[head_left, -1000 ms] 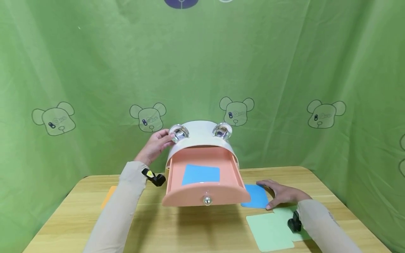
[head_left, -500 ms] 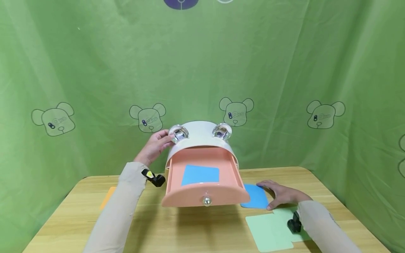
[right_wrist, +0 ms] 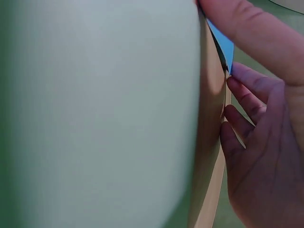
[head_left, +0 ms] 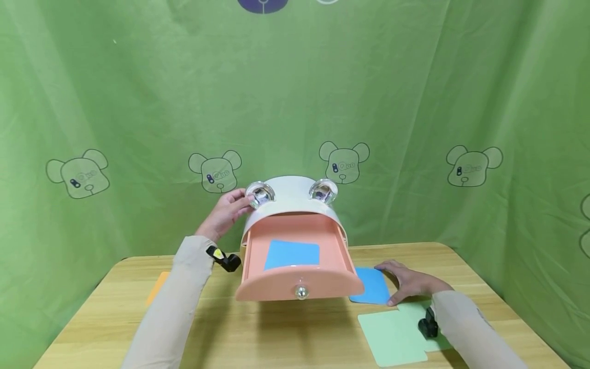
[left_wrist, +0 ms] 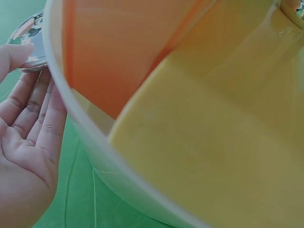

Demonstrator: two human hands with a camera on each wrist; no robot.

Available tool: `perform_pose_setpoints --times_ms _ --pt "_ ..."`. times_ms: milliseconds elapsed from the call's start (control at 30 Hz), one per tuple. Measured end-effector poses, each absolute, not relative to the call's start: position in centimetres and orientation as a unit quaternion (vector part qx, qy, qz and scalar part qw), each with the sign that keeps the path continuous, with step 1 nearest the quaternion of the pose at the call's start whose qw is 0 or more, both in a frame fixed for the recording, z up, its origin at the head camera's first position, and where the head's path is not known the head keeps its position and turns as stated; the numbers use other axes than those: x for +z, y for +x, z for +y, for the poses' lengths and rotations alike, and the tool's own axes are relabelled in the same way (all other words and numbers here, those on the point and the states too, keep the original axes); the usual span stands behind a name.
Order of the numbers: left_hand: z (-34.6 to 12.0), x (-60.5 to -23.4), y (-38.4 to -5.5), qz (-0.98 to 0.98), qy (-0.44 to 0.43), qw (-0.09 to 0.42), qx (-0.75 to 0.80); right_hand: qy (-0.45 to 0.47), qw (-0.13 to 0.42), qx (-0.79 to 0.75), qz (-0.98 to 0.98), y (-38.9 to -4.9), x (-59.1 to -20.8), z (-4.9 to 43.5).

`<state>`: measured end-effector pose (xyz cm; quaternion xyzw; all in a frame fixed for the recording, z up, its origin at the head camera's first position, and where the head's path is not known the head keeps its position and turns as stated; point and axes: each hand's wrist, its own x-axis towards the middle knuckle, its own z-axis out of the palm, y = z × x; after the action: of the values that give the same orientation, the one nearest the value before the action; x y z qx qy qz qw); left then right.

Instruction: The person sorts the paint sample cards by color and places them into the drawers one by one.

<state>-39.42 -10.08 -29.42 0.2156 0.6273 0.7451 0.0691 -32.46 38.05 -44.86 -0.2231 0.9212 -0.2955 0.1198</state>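
A white storage box with two silver eye-like knobs has its pink drawer pulled out. My left hand holds the silver knob on the left between thumb and fingers. One blue paper card lies inside the drawer. On the table, a second blue paper card lies partly behind the drawer's right front corner. My right hand rests at this card's right edge, thumb at the near corner and fingers at the far one. The right wrist view shows the fingertips along the table.
Two overlapping pale green cards lie under and beside my right wrist. An orange card shows partly behind my left forearm. The drawer overhangs the wooden table. A green curtain hangs behind and at both sides.
The blue card on the table has shifted very slightly left and away. My right hand stays at its edge; my left hand keeps hold of the knob.
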Motion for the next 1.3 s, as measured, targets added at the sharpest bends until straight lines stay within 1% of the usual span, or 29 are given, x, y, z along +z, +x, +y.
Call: perform_pose_setpoints --times_ms 167,367,567,667,833,967,1100,1200,1300 --pt "-10.1 -29.4 -39.5 0.629 0.212 0.068 0.745 -0.224 0.112 -0.281 0.927 -32.4 -44.9 37.9" --pt "-10.1 -29.4 -39.5 0.63 0.21 0.064 0.745 -0.222 0.089 -0.254 0.937 -32.3 -44.4 37.3" --pt "-9.9 -29.4 -39.5 0.636 0.205 0.07 0.741 -0.18 0.092 -0.271 0.941 -31.4 -43.0 37.9" --pt "-10.0 -29.4 -39.5 0.638 0.205 0.07 0.739 -0.185 0.082 -0.291 0.935 -30.7 -40.6 38.9" --pt "-10.2 -29.2 -39.5 0.642 0.206 0.068 0.736 -0.225 0.031 -0.306 0.925 -29.0 -35.0 39.3" --pt "-10.2 -29.2 -39.5 0.644 0.203 0.067 0.735 -0.259 -0.011 -0.298 0.919 -27.5 -30.5 37.5" --pt "-10.3 -29.2 -39.5 0.645 0.201 0.068 0.734 -0.306 -0.045 -0.269 0.912 -26.6 -27.5 34.6" --pt "-10.2 -29.3 -39.5 0.646 0.205 0.068 0.732 -0.351 -0.041 -0.273 0.895 -26.4 -26.3 32.1" --pt "-10.1 -29.3 -39.5 0.647 0.208 0.067 0.73 -0.384 -0.008 -0.294 0.875 -26.6 -25.9 29.5"
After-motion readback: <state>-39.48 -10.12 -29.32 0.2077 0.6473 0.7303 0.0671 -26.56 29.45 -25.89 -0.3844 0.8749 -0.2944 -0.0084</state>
